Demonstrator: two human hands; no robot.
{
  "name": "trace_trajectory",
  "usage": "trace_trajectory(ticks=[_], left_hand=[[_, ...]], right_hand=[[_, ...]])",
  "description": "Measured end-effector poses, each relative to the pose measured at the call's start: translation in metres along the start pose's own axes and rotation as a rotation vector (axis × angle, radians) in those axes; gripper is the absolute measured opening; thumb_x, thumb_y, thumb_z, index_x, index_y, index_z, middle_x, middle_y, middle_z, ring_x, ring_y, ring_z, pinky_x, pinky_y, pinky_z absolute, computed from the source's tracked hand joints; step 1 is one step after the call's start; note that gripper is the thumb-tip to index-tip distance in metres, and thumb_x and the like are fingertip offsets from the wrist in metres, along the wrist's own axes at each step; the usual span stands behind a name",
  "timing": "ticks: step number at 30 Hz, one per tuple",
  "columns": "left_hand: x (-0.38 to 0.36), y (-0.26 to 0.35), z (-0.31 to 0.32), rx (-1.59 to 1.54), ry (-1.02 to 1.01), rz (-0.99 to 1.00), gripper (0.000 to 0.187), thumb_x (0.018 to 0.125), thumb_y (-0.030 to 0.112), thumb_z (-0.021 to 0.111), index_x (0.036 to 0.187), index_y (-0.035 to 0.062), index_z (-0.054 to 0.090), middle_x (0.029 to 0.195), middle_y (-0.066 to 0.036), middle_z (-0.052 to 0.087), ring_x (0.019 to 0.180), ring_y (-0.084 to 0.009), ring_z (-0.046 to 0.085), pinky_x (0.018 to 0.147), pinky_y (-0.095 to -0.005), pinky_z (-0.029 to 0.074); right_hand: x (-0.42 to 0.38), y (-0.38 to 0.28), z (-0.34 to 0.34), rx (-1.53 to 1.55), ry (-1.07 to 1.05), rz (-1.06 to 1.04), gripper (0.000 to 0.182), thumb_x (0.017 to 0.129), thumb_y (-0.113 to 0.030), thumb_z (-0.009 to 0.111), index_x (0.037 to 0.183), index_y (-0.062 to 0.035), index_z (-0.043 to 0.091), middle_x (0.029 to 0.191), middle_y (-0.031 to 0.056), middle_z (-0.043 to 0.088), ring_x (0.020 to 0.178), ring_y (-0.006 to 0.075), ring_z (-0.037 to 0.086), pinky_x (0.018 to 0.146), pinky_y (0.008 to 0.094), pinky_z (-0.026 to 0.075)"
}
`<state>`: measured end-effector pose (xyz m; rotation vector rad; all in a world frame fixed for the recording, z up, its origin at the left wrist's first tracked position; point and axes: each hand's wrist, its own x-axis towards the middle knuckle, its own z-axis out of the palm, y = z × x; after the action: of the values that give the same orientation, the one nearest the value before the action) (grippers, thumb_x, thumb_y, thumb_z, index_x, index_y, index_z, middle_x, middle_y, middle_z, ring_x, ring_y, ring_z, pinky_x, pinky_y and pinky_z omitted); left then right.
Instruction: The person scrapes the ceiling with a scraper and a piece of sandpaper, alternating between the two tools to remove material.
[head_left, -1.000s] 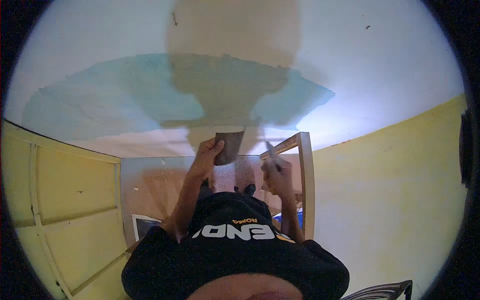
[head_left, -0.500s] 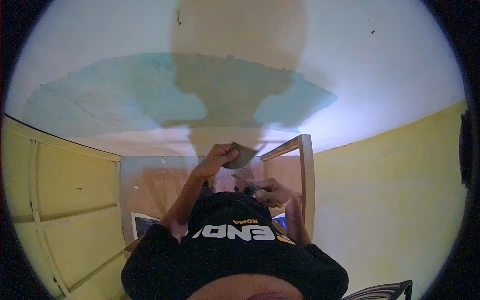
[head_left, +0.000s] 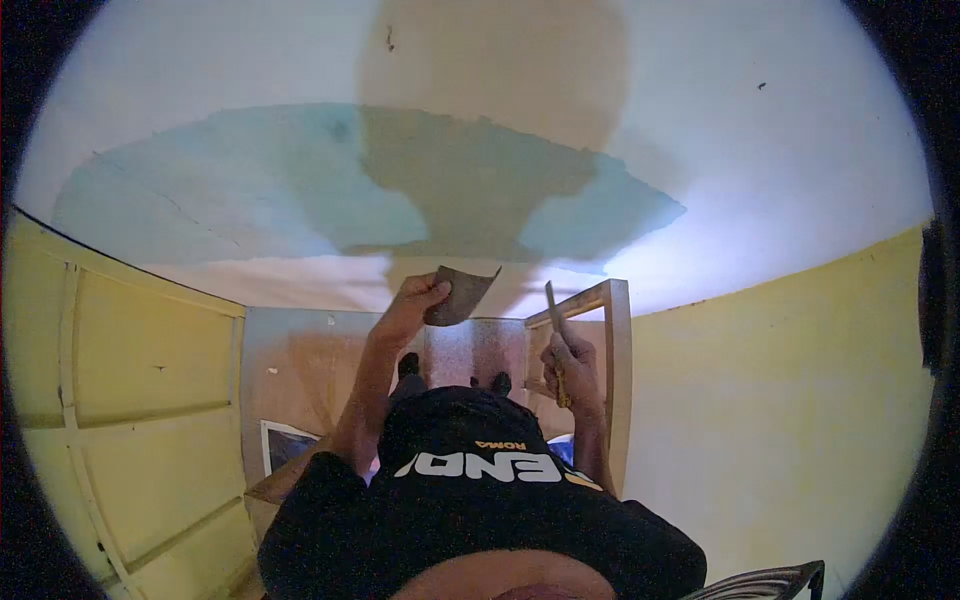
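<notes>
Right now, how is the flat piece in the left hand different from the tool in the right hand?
The flat piece looks broad and dark brown; the tool looks narrow from this angle, its upper part lighter grey. The tool has a yellowish handle end; no handle shows on the flat piece. Both are held up, one in the left hand, one in the right hand.

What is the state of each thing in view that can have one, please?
Left hand: closed on the dark sheet.
Dark sheet: slightly curved.
Right hand: closed around the narrow tool.
Narrow tool: tip pointing away from the body.
Wooden frame: standing upright.
Blue-green patch: uneven-edged, partly in shadow.
</notes>
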<state>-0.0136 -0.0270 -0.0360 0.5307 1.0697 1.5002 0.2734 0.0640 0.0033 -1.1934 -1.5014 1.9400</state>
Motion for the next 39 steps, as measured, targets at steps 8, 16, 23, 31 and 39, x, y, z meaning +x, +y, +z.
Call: trace_trajectory(ticks=[8, 16, 23, 31, 39], left_hand=[[0.006, -0.034, 0.036, -0.358, 0.05, -0.046, 0.037, 0.102, 0.025, 0.059, 0.126, -0.0028, 0.06, 0.117, -0.011, 0.069, 0.101, -0.022, 0.069, 0.093, -0.0404, 0.057], [-0.01, 0.011, 0.032, 0.349, 0.03, 0.106, 0.027, 0.103, 0.023, 0.058, 0.111, -0.0013, 0.068, 0.094, 0.004, 0.064, 0.085, -0.0071, 0.057, 0.078, -0.0257, 0.049], [-0.017, 0.024, 0.002, 0.325, -0.189, 0.042, 0.03, 0.102, 0.024, 0.06, 0.116, -0.0011, 0.068, 0.101, 0.003, 0.067, 0.092, -0.0083, 0.059, 0.085, -0.0276, 0.049], [-0.005, -0.021, 0.017, -0.025, 0.099, -0.021, 0.036, 0.101, 0.026, 0.061, 0.124, -0.0021, 0.065, 0.11, -0.004, 0.071, 0.097, -0.0138, 0.066, 0.093, -0.0317, 0.051], [-0.008, -0.002, 0.048, -0.365, 0.13, 0.105, 0.031, 0.102, 0.022, 0.057, 0.122, -0.0009, 0.061, 0.114, -0.01, 0.069, 0.101, -0.0226, 0.069, 0.092, -0.043, 0.058]], right_hand=[[0.001, -0.003, 0.04, -1.088, -0.114, -0.493, 0.048, 0.097, -0.02, 0.058, 0.144, -0.0106, 0.051, 0.091, 0.0178, 0.069, 0.069, 0.0366, 0.065, 0.068, 0.0483, 0.052], [-0.002, 0.013, 0.004, -0.583, -0.57, -0.326, 0.049, 0.099, -0.031, 0.059, 0.144, -0.0133, 0.053, 0.069, 0.0103, 0.063, 0.06, 0.0179, 0.06, 0.058, 0.0345, 0.049], [0.013, 0.012, -0.037, 0.332, -0.419, 0.253, 0.027, 0.1, -0.03, 0.06, 0.113, -0.0058, 0.063, 0.061, -0.0019, 0.045, 0.047, 0.0051, 0.04, 0.037, 0.0203, 0.031], [0.016, -0.005, -0.005, -0.202, -0.065, -0.192, 0.05, 0.101, -0.029, 0.058, 0.147, -0.0091, 0.049, 0.069, -0.0006, 0.056, 0.052, 0.0146, 0.052, 0.048, 0.03, 0.045], [-0.002, 0.001, 0.022, -0.936, -0.172, -0.44, 0.038, 0.092, -0.031, 0.066, 0.124, -0.0087, 0.065, 0.087, 0.0227, 0.068, 0.077, 0.045, 0.066, 0.069, 0.051, 0.053]])
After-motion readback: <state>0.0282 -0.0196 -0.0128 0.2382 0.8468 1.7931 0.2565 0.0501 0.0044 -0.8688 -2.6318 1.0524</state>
